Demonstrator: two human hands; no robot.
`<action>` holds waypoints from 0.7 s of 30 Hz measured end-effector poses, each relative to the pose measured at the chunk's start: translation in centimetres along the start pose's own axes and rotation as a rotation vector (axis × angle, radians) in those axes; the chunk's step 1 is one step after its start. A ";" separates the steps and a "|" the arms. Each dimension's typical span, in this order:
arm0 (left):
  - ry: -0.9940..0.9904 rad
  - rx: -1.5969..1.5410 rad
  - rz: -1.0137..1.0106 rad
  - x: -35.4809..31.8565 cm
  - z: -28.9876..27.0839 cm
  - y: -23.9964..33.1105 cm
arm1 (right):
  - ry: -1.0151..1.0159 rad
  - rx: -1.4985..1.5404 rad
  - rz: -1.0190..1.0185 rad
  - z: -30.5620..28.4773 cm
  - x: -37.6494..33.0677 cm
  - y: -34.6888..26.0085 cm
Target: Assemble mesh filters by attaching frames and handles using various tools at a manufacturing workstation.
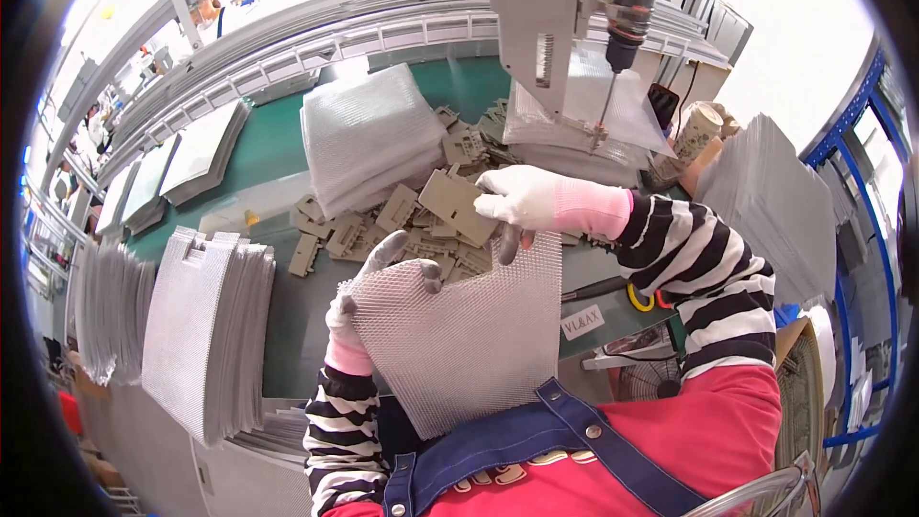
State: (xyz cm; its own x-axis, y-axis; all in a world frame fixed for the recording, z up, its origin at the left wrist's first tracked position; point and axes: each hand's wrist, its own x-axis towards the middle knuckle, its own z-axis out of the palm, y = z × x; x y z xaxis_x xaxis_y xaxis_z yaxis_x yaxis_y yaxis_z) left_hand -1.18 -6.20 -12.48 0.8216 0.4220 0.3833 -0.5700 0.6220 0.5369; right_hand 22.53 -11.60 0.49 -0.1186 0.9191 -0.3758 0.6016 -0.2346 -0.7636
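A silver metal mesh sheet [469, 340] with a notch in its top edge leans against my body, tilted toward me. My left hand [369, 278], in a white glove with grey fingertips, is closed on its upper left edge. In my gloved right hand [526, 203] is a flat beige plastic plate [459, 206], gripped by its right side. Grey fingertips of that hand hang down beside the mesh sheet's upper edge; whether they touch it I cannot tell. Behind the sheet lies a pile of beige plastic parts [397, 215] on the green table.
Stacks of notched mesh sheets [191, 325] stand at the left. White wrapped stacks [369, 134] sit behind the parts. A hanging power screwdriver [627, 29] and a grey feeder [536, 29] come down above the table. Scissors [641, 299] lie near my right forearm.
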 end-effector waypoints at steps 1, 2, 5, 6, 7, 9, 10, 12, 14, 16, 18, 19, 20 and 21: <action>0.066 0.007 0.000 0.1 0.1 0.1 | 0.007 0.017 -0.006 0.0 0.3 0.2; 0.134 0.014 -0.003 0.0 0.3 0.2 | 0.004 0.020 -0.003 -0.2 0.4 0.4; 0.176 0.030 -0.006 0.0 0.7 0.3 | -0.073 -0.047 -0.064 -0.8 0.8 0.8; 0.179 0.026 -0.008 0.1 0.8 0.3 | -0.111 -0.056 -0.074 -0.8 1.0 0.9; 0.211 0.032 -0.016 0.2 0.9 0.4 | -0.149 -0.066 -0.085 -0.8 1.1 0.9; 0.281 0.117 -0.012 0.3 0.1 1.0 | -0.173 -0.113 -0.139 -0.5 1.3 0.9; 0.335 0.282 -0.060 0.2 0.0 2.2 | -0.155 -0.218 -0.145 -0.3 1.2 0.4; 0.448 0.715 -0.154 0.8 0.9 5.7 | -0.132 -0.280 -0.141 0.0 0.8 -0.8; 0.319 1.607 -0.213 2.7 4.0 7.9 | -0.111 -0.384 -0.182 0.0 0.6 -0.6; 0.130 2.106 -0.260 4.5 6.8 7.4 | -0.129 -0.373 -0.167 0.4 0.2 -1.7; 0.084 2.176 -0.493 5.9 8.0 6.4 | -0.117 -0.284 -0.085 0.4 0.0 -2.3; 0.117 2.159 -0.574 6.0 7.7 6.3 | -0.123 -0.293 -0.077 0.4 -0.1 -2.6; 0.150 2.028 -0.528 6.0 7.4 6.5 | -0.125 -0.292 -0.087 0.3 -0.1 -2.6; 0.156 2.035 -0.530 5.9 7.2 6.9 | -0.136 -0.347 -0.099 0.1 0.0 -2.6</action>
State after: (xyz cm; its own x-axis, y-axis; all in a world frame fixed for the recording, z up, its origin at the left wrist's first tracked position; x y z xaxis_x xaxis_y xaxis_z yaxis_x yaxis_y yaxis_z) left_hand -0.32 -4.16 -1.13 0.8030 0.5948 -0.0380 0.5437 -0.7050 0.4553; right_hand 20.85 -11.05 2.40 -0.2789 0.8761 -0.3933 0.8107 -0.0048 -0.5855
